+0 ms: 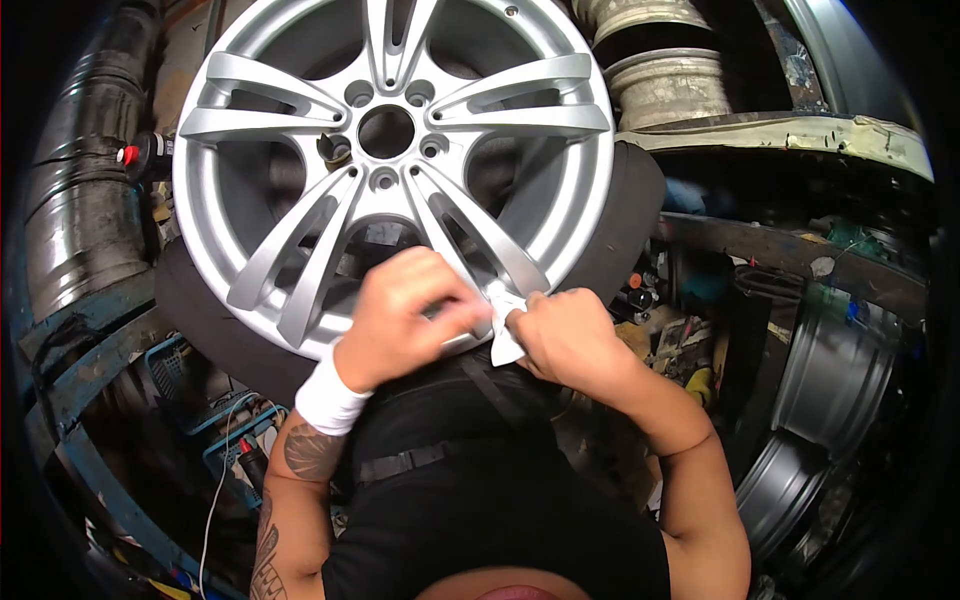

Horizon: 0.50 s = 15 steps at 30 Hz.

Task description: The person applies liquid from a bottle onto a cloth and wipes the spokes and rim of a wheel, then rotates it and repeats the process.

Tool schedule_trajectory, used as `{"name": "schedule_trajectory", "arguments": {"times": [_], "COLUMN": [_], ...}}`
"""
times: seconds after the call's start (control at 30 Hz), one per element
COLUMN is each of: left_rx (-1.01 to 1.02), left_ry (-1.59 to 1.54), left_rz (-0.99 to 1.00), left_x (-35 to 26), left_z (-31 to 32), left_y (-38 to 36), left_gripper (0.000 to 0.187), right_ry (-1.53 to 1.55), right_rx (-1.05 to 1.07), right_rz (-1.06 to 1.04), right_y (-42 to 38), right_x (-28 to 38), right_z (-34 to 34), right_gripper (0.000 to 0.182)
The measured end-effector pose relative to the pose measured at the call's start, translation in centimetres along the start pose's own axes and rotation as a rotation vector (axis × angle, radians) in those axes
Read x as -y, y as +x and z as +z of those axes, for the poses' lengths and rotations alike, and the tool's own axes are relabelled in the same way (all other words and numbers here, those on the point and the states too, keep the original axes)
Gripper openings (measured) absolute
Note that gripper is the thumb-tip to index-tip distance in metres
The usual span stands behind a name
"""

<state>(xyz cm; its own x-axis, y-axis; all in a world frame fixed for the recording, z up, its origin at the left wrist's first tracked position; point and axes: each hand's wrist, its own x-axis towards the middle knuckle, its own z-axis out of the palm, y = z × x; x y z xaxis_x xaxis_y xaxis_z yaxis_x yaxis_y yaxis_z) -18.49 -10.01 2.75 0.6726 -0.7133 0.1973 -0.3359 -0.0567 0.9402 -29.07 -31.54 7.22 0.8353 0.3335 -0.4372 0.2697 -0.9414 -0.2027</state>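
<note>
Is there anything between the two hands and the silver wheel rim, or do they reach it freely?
Only a small white piece, paper or cloth, lies between them. The left hand and right hand pinch it against the lower edge of the silver wheel rim. Nothing else visible blocks them.

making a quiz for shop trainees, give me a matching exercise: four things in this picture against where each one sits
Things:
1. silver alloy wheel
2. white wristband
3. small white piece
4. red-capped can

Places:
A. pinched between both hands at the wheel's lower rim
B. on the left wrist
C. centre, facing the camera
D. left of the wheel, beside a dark rim

Pairs: 1-C, 2-B, 3-A, 4-D
</note>
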Motion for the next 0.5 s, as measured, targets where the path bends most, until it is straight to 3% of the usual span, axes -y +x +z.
{"name": "schedule_trajectory", "arguments": {"times": [0.03, 0.07, 0.13, 0.17, 0.37, 0.5], "left_rx": [-0.048, 0.006, 0.216, 0.295, 0.209, 0.045], "left_ry": [-0.005, 0.027, 0.041, 0.07, 0.052, 0.046], "left_rz": [0.125, 0.2, 0.367, 0.415, 0.329, 0.326], "left_x": [-0.4, -1.3, -2.9, -3.7, -2.1, -0.8], "left_z": [1.7, 3.0, 4.8, 5.7, 10.2, 10.9], "left_y": [0.4, 0.7, 2.1, 2.3, 2.6, 2.1], "left_gripper": [0.034, 0.06, 0.098, 0.099, 0.089, 0.076], "right_ry": [0.007, 0.012, -0.048, -0.034, 0.031, 0.073], "right_rx": [-0.029, -0.061, -0.2, -0.169, -0.062, -0.017], "right_rz": [-0.011, -0.024, -0.125, -0.121, -0.097, -0.076], "right_y": [0.3, 0.5, -0.9, -0.9, 0.0, 0.5], "right_x": [-0.2, -0.4, 0.2, 0.0, -0.6, -1.9], "right_z": [0.8, 1.7, 2.6, 2.4, 0.6, 0.4], "right_gripper": [0.008, 0.008, 0.007, 0.007, 0.009, 0.011]}}
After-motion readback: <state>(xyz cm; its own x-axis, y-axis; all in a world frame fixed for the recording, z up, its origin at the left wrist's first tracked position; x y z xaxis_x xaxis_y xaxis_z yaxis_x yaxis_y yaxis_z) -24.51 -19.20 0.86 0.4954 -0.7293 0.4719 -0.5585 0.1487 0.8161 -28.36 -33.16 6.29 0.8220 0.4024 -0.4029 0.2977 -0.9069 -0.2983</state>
